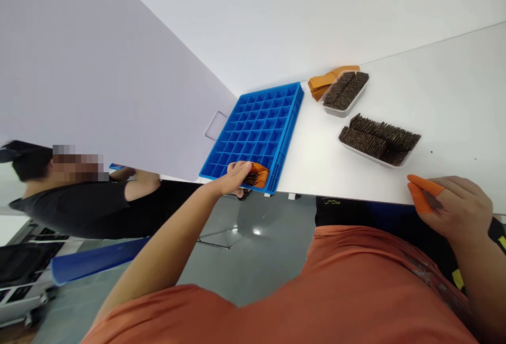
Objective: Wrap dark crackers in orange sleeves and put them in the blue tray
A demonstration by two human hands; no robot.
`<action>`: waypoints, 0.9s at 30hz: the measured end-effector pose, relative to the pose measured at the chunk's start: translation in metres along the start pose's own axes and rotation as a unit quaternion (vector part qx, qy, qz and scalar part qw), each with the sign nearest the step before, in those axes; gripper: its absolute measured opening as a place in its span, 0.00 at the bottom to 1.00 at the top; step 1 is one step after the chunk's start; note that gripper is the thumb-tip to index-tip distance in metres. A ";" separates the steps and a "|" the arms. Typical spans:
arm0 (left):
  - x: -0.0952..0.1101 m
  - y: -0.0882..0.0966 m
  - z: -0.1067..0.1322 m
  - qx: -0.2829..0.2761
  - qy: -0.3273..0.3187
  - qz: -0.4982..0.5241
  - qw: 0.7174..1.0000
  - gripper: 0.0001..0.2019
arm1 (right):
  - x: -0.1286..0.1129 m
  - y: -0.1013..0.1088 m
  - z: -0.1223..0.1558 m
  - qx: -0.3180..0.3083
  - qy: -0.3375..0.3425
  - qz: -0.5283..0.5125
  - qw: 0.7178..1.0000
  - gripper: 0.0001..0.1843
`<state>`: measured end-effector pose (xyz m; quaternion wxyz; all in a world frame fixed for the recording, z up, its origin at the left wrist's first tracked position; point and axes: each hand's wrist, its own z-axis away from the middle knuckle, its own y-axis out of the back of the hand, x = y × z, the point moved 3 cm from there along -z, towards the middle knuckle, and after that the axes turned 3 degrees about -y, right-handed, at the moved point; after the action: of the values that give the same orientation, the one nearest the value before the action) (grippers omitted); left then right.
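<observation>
A blue divided tray (253, 128) lies at the table's left end. My left hand (234, 175) is closed over its near edge, some fingers on top and part of the hand below the rim. Against those fingers, in the tray's near right corner, are orange folded pieces (261, 175) and a row of thin dark pieces (250, 178). My right hand (460, 204) is at the table's near edge on the right. Its thumb and a finger meet in a pinch, both tips covered in orange; anything between them is too small to make out.
Two clear tubs, one nearer (366, 150) and one farther (343, 112), hold rows of thin dark squares. A stack of orange folded pieces (322, 85) lies beside the farther tub. Left of the partition (118, 70) is another person (75, 202) in black.
</observation>
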<state>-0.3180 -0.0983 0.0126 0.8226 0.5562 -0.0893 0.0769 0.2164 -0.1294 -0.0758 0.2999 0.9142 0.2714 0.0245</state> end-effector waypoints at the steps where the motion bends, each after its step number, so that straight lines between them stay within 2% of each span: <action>1: 0.000 0.003 0.000 -0.009 0.000 -0.011 1.000 0.35 | 0.000 0.000 0.000 -0.002 0.000 -0.004 1.000 0.11; 6: 0.015 0.023 0.004 -0.006 -0.074 -0.023 0.997 0.30 | -0.002 0.001 -0.002 -0.006 -0.001 -0.019 1.000 0.11; 9: 0.027 0.024 0.013 -0.010 -0.071 0.041 0.997 0.29 | -0.003 0.002 -0.003 -0.009 0.000 -0.019 1.000 0.11; 14: 0.034 0.010 0.027 0.021 -0.050 0.098 0.994 0.27 | -0.002 0.001 -0.002 0.000 0.006 -0.015 1.000 0.12; 20: 0.034 -0.012 0.022 0.059 -0.058 0.194 0.977 0.28 | -0.003 0.002 -0.004 -0.005 0.001 -0.013 1.000 0.11; 27: 0.042 -0.020 0.025 0.136 -0.089 0.120 0.979 0.26 | -0.004 0.002 -0.005 -0.006 0.000 -0.016 1.000 0.12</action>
<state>-0.2739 -0.1276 0.0137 0.7127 0.6530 -0.2171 0.1361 0.2132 -0.1305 -0.0700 0.3055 0.9081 0.2857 0.0218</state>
